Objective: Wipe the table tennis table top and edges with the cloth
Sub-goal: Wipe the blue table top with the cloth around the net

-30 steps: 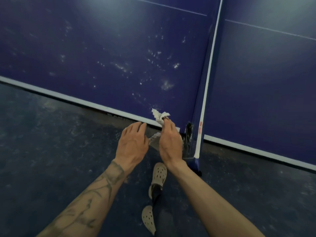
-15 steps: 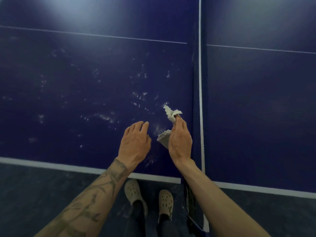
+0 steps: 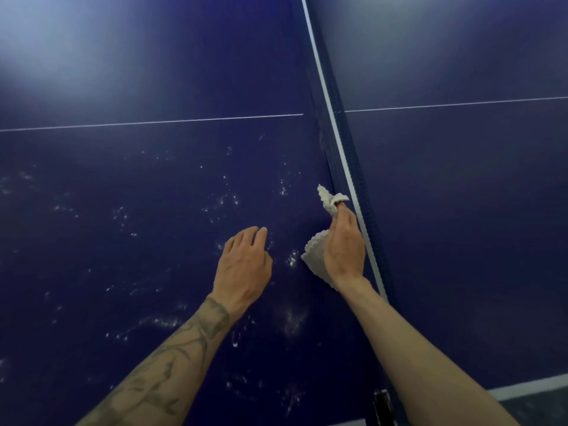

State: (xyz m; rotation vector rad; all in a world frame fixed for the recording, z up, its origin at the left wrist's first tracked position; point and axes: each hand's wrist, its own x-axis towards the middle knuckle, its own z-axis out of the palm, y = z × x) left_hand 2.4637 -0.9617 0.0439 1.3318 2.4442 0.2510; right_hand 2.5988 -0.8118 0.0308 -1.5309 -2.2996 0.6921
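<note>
A: Cloth [image 3: 315, 256] first: where is it, and who has it?

B: The right hand [image 3: 344, 250] has it, fingers curled tight round it. It is bunched up, pale grey-white with a knobbly weave. One tuft pokes out past the fingertips, and a wider fold sticks out below the palm on the side facing the other hand.

A: Is it down on the bench [image 3: 153, 179]?

B: The hand is over the dark blue top, just beside the net [image 3: 347, 167], on its left. Whether the cloth actually presses the surface I cannot tell (the hand hides its underside).

A: And the left hand [image 3: 244, 269]?

B: Palm down, fingers loosely together and only slightly bent, holding nothing. It is near the right hand but apart from it, over the same half of the bench. Whether it is touching the top or just above it, I cannot tell.

A: How does the bench look?

B: Scattered white specks [image 3: 292, 259] and smears cover the left half, some between the two hands, more down by the forearms. The half right of the net looks evenly blue. A thin white line [image 3: 153, 122] crosses beyond the hands. A white edge stripe [image 3: 528, 387] shows at lower right, with dark floor [image 3: 541, 410] below it.
</note>
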